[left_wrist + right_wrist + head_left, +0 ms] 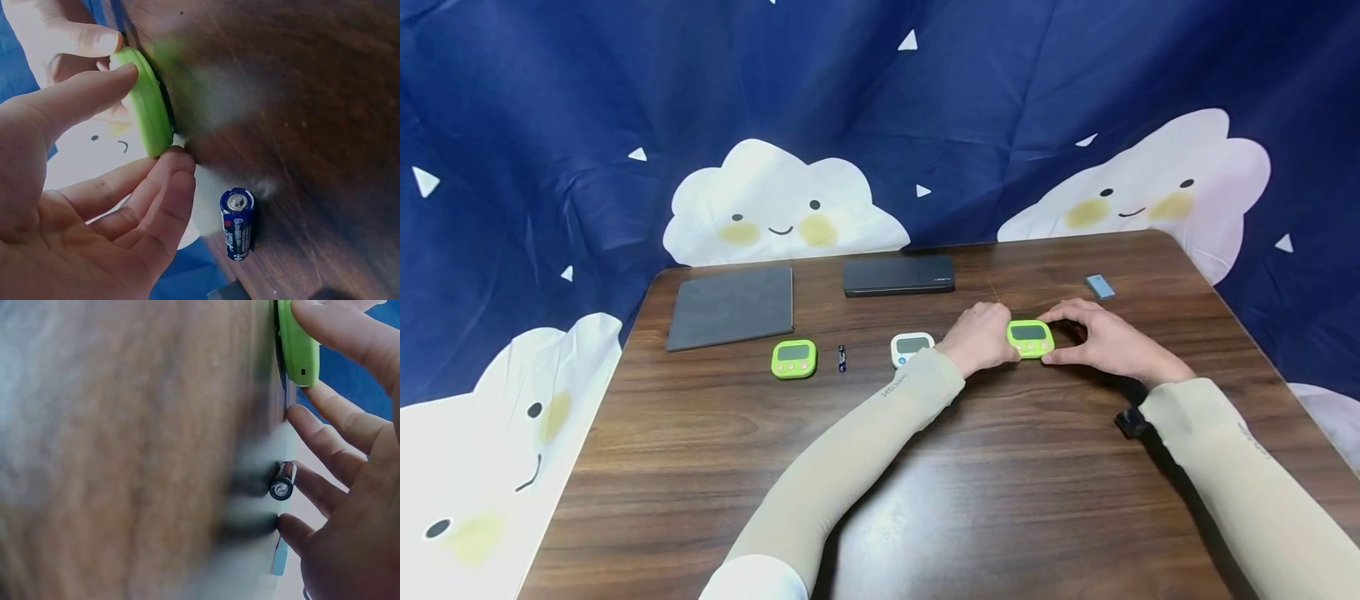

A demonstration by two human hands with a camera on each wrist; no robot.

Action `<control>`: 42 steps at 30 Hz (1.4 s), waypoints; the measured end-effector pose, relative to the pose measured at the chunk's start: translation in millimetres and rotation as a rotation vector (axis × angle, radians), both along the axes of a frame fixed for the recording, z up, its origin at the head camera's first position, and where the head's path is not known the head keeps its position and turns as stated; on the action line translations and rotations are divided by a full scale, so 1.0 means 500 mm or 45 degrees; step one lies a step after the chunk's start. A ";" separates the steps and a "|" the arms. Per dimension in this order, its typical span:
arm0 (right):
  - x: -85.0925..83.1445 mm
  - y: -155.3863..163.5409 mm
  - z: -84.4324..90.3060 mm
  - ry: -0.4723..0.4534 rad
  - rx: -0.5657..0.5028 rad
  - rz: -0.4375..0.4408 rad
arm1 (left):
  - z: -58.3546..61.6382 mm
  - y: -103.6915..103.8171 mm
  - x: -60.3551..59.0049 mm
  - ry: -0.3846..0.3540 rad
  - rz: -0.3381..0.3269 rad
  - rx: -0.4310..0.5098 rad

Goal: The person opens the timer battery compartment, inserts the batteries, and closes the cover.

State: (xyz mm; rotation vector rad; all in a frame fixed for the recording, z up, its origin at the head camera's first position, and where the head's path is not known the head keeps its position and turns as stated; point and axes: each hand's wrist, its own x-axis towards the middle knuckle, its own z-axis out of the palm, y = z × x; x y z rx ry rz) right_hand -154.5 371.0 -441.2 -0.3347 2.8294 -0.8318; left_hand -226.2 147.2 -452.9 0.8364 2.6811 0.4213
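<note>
A lime-green digital timer (1030, 338) with a grey screen is held between both hands, close over the table. From its left side my left hand (979, 337) pinches the timer's case (149, 109), thumb on one face and fingertips at the lower edge. At the opposite side my right hand (1101, 340) holds it by thumb and index finger, the other fingers spread over the wood. A blue battery (237, 224) lies near my left fingers. Beside my right fingers is another battery (283, 481). A white timer (912, 345) sits partly behind my left wrist.
Further left on the brown table (970, 517) lie a second green timer (793, 359) and a dark battery (842, 358). Behind them are a flat grey panel (733, 308) and a black box (898, 276). A small blue-grey block (1100, 287) lies beyond my right hand.
</note>
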 end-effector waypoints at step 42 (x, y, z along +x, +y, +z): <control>-0.031 -0.391 0.194 0.316 -0.883 0.020 | 0.191 -0.498 0.066 0.003 0.139 1.399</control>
